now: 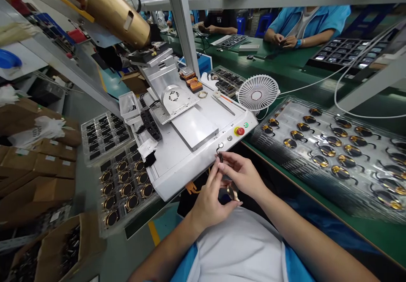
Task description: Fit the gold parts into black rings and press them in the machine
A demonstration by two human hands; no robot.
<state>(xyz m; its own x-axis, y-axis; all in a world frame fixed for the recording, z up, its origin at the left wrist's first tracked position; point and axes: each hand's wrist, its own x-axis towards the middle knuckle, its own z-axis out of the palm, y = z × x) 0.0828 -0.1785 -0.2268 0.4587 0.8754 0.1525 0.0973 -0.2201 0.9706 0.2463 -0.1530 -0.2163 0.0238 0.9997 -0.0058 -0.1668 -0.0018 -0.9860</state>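
Observation:
Both hands meet in front of the white machine (pixel 177 168). My left hand (pixel 211 201) has its fingers closed, with a round gold-rimmed watch part (pixel 232 192) between its thumb and fingers. Above that part, my right hand (pixel 244 174) pinches a small dark piece (pixel 220 157) with a thin curved end, and the left fingertips touch it too. On the machine's front are a red knob (pixel 240 131) and a green button (pixel 246 125). A flat metal plate (pixel 195 127) lies behind them.
Trays of round gold-rimmed parts (pixel 127 184) stand at the left. Stacked trays of similar parts with dark tails (pixel 330 151) lie at the right. A white fan (pixel 258 93), tweezers (pixel 223 105) and a slanted metal post (pixel 184 24) are nearby. A person in blue (pixel 304 26) sits across the table.

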